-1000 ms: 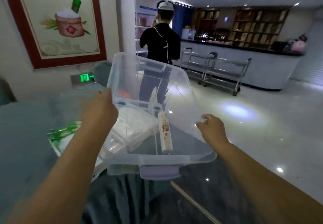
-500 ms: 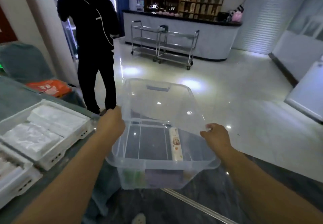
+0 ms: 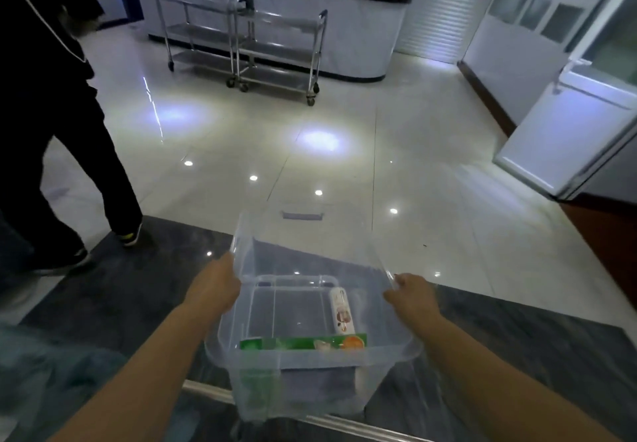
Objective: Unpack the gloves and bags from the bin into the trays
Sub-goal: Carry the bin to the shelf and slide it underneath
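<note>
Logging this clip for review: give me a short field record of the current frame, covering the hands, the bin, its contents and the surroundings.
left hand: grips the bin's left rim
right hand: grips the bin's right rim
bin: clear plastic, held between both hands
contents: white tube, green box along the near wall
trays: not in view
background: two metal carts, person in black at left

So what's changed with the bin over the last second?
The clear bin has been carried away from the trays, which have left the view, and now hangs over the dark floor. A green box now shows inside. Both hands, left hand and right hand, keep their grip on its rim; the tube stays inside.
</note>
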Action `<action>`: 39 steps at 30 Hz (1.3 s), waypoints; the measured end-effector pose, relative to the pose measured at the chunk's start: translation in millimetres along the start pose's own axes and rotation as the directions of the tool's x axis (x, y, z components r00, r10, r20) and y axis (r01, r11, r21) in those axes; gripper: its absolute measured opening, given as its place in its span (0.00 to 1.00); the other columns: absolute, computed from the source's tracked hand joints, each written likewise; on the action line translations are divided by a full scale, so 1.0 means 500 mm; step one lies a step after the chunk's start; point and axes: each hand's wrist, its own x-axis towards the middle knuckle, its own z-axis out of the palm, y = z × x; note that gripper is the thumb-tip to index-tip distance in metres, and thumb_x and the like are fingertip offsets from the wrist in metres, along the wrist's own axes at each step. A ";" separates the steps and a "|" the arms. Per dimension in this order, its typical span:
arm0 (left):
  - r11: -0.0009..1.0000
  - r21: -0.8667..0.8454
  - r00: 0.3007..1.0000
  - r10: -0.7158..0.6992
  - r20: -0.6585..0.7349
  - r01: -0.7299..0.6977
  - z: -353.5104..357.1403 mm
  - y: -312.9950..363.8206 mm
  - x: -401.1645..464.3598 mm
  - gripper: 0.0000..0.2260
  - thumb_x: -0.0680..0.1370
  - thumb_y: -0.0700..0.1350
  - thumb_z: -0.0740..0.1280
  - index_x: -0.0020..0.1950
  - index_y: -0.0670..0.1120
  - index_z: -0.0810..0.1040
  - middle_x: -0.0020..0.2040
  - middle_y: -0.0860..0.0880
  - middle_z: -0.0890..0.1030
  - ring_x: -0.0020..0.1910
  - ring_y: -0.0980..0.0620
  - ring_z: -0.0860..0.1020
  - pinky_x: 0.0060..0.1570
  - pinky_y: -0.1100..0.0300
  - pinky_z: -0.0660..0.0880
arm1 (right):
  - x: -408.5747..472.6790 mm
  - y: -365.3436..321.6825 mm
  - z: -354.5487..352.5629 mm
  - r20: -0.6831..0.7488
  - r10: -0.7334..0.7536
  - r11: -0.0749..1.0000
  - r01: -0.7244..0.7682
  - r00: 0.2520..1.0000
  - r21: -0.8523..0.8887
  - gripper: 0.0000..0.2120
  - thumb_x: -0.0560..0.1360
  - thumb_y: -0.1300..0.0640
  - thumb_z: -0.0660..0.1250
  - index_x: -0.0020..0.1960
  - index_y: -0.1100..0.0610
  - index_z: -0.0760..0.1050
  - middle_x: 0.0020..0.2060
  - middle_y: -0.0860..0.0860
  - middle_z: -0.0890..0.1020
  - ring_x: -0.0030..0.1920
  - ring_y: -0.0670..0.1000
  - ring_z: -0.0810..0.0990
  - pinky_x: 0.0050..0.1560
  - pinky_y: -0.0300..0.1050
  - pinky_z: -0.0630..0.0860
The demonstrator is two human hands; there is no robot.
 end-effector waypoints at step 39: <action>0.920 -0.307 0.930 -0.311 -0.196 0.243 -0.352 -0.051 1.624 0.20 0.74 0.41 0.67 0.65 0.41 0.67 0.55 0.40 0.78 0.47 0.49 0.75 0.44 0.60 0.69 | 1.547 -1.135 0.307 0.112 -0.376 0.912 0.389 0.920 -0.132 0.21 0.76 0.52 0.63 0.67 0.56 0.69 0.59 0.56 0.78 0.57 0.56 0.78 0.57 0.48 0.73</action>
